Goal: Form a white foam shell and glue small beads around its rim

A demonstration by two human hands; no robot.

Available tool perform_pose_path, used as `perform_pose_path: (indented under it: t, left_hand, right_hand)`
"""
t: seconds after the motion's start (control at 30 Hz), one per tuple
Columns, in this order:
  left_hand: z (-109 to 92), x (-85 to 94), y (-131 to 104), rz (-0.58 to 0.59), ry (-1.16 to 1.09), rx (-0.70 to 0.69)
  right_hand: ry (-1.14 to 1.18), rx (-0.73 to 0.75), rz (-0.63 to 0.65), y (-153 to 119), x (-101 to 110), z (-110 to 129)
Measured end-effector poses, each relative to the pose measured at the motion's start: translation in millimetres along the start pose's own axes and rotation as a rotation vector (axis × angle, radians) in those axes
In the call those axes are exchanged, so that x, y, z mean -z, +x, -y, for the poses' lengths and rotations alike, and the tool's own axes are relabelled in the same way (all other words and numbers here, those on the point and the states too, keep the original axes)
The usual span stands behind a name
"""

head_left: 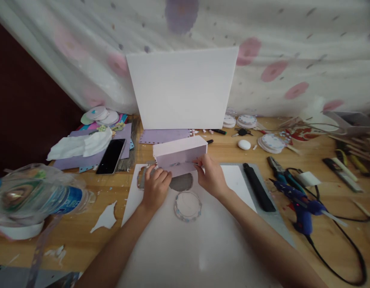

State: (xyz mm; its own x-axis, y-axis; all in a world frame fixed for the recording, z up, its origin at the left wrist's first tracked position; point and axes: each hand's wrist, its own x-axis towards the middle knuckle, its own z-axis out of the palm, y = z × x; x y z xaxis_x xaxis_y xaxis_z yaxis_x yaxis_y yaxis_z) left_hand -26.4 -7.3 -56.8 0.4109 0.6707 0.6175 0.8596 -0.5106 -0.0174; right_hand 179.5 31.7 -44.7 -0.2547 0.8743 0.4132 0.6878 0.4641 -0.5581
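A folded cardboard piece (pixel 181 151), white on top and pale lavender inside, is held up over the white work sheet. My left hand (pixel 157 182) has its fingers curled at the lower left end of the piece. At the right end my right hand (pixel 211 174) is closed, thumb and fingers pinched at the edge; whether a small thing is also between them I cannot tell. Below the piece lies a grey oval shape (pixel 185 182), partly covered. A round disc with a beaded-looking rim (pixel 187 206) rests between my forearms.
A white board (pixel 185 90) leans on the curtain behind. To the left are a phone (pixel 111 156), papers and a bottle in plastic (pixel 66 196). On the right lie a black stick-like case (pixel 258 188), pliers (pixel 276 168) and a corded blue glue gun (pixel 303 206).
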Motion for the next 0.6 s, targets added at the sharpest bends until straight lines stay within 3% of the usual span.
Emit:
perform_pose_path:
  t: [0.3, 0.6]
  left_hand:
    - [0.2, 1.0, 0.6, 0.013, -0.005, 0.005]
    - [1.1, 0.4, -0.1, 0.004, -0.009, 0.002]
  right_hand:
    - [-0.165, 0.103, 0.054, 4.9, -15.7, 7.4]
    - [-0.146, 0.023, -0.027, 3.2, 2.8, 5.7]
